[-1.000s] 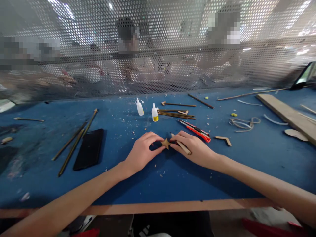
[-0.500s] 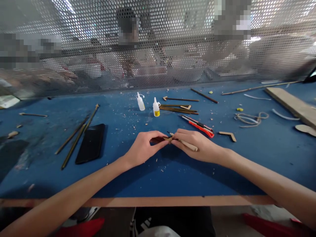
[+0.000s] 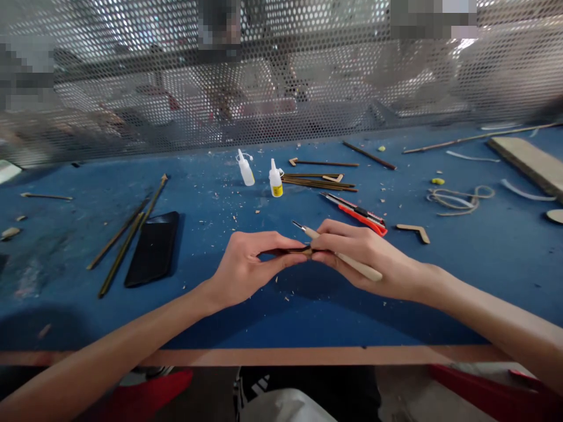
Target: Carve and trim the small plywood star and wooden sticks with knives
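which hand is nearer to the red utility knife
The right. The right hand is just on the near side of the utility knife, while the left hand is farther off, to its left and also nearer the person.

Two glue bottles point(image 3: 276, 180), one phone point(image 3: 153, 249).

A pale tool point(image 3: 359, 267) slants beside a thin, level wooden piece point(image 3: 299, 251).
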### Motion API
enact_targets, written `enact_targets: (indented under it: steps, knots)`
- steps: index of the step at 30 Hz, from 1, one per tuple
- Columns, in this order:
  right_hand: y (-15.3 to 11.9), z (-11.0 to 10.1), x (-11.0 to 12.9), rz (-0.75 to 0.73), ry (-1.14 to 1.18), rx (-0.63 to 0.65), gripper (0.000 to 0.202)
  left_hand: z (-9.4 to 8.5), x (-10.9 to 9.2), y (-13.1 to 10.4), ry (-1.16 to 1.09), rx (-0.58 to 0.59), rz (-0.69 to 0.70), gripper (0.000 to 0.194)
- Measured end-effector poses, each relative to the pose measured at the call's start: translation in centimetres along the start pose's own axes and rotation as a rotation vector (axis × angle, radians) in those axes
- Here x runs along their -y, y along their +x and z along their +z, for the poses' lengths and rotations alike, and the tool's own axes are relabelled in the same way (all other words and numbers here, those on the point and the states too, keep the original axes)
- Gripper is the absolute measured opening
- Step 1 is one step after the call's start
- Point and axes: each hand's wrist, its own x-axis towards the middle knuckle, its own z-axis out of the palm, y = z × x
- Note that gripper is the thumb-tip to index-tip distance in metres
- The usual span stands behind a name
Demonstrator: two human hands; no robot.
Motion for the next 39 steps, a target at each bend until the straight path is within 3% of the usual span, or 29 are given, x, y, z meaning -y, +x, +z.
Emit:
enact_targets:
  steps: [6,13,15,18,20,23,26,30,33,39]
  knots:
    - [-0.3,0.6,0.2,-0.042,-0.083,-0.189,0.018,-0.4,0.1,-0.4,0.065,-0.093,0.134,0.017]
    - [-0.7,1.4,0.1,-0.002,-0.16,-0.214,0.019,-0.3,0.0,-0.5,0.103,-0.086,0.185,0.02]
    - [-0.7,1.6,0.0,0.089,-0.119,-0.296,0.024,-0.1,0.4,-0.3,0.133,-0.128,0.112,0.016]
    - [-0.3,1.6,-0.6,0.281,0.045,-0.429,0.023,0.0,1.9,0.3,0.097,-0.173,-0.103,0.02]
    - [0.0,1.5,-1.4,0.344,0.169,-0.459,0.015,-0.1,3.2,0.8,0.054,-0.101,-0.192,0.023]
    - [0.2,1.5,-2.6,0.417,0.332,-0.472,0.022,-0.4,4.7,1.2,-0.009,-0.006,-0.238,0.023]
    - [0.3,1.7,-2.9,0.438,0.366,-0.434,0.021,-0.5,4.9,1.4,-0.01,0.034,-0.222,0.019]
    - [0.4,1.9,-3.1,0.324,0.018,-0.378,0.016,-0.4,4.4,1.3,0.016,0.045,-0.21,0.019]
    - [0.1,1.5,-4.0,0.23,-0.324,-0.263,0.029,-0.3,4.2,1.2,0.057,0.01,-0.196,0.019]
    - [-1.4,0.0,-6.3,0.459,-0.897,-0.16,0.039,-0.1,4.3,1.3,0.149,-0.065,-0.123,0.015]
